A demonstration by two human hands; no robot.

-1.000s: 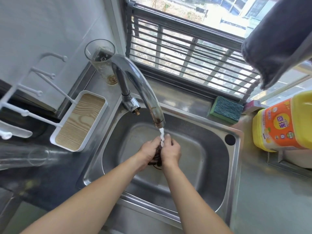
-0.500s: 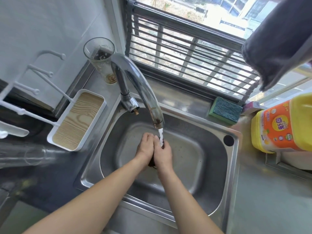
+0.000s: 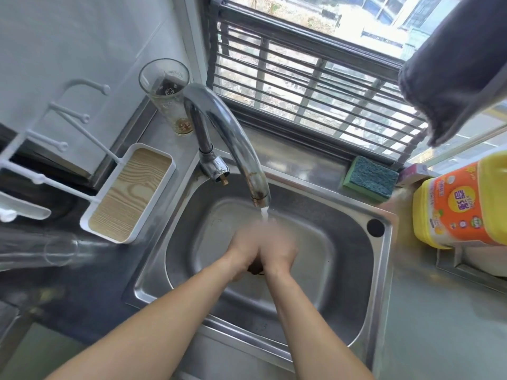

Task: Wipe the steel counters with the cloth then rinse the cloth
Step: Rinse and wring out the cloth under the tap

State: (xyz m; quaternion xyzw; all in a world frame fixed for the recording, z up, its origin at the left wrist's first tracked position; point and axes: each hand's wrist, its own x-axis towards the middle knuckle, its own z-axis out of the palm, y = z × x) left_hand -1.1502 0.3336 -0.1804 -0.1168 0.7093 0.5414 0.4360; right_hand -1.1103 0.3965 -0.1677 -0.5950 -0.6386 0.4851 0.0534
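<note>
Fingers (image 3: 260,229) of both hands are blurred with motion under the tap's stream, so their exact curl cannot be told, but the left hand (image 3: 242,249) and right hand (image 3: 278,250) are pressed palm to palm, clenched around the cloth (image 3: 255,267), of which only a dark wad shows at the heels of the hands. A second ago more of the cloth showed between the hands; now they have closed over it and shifted back under the water (image 3: 264,213), rubbing faster. That suggests the rinse is well under way and the wiping is done, though how clean the cloth is cannot be judged.

Around the sink (image 3: 382,283): the tap (image 3: 233,138) arches in from 11 o'clock, its spout just above the hands. A glass (image 3: 167,94) stands on the surface at 11 o'clock, a white tray (image 3: 129,193) lies at 9 o'clock, a sponge (image 3: 370,178) sits at 1 o'clock by the window, and a yellow jug (image 3: 463,204) stands at 3 o'clock. A grey towel (image 3: 455,69) hangs at 2 o'clock. Nothing blocks the hands; only the low spout limits lifting.
</note>
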